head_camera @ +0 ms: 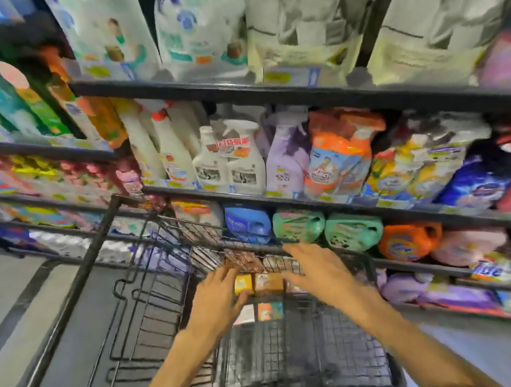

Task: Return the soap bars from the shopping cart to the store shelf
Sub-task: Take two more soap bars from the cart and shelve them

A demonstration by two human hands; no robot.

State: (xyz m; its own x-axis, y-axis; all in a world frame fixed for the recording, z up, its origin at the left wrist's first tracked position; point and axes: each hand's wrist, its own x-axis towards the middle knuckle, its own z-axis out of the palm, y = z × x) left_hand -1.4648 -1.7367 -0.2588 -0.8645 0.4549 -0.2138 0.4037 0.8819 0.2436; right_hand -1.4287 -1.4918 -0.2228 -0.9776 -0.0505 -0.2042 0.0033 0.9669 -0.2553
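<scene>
A black wire shopping cart (300, 362) stands against the store shelf (280, 197). Several boxed soap bars lie at its far end: a yellow box (243, 283), a brown box (268, 283), and others (269, 311) nearer me. My left hand (219, 295) reaches into the cart with fingers spread, its fingertips at the yellow box. My right hand (317, 268) hovers over the right side of the soap bars, fingers extended, holding nothing. The picture is motion-blurred.
The shelves carry spray bottles (237, 157), detergent refill pouches (338, 153) and jugs in blue (248, 225), green (298, 225) and orange (409, 240). Large packs (299, 18) fill the top shelf. Grey floor lies left of the cart.
</scene>
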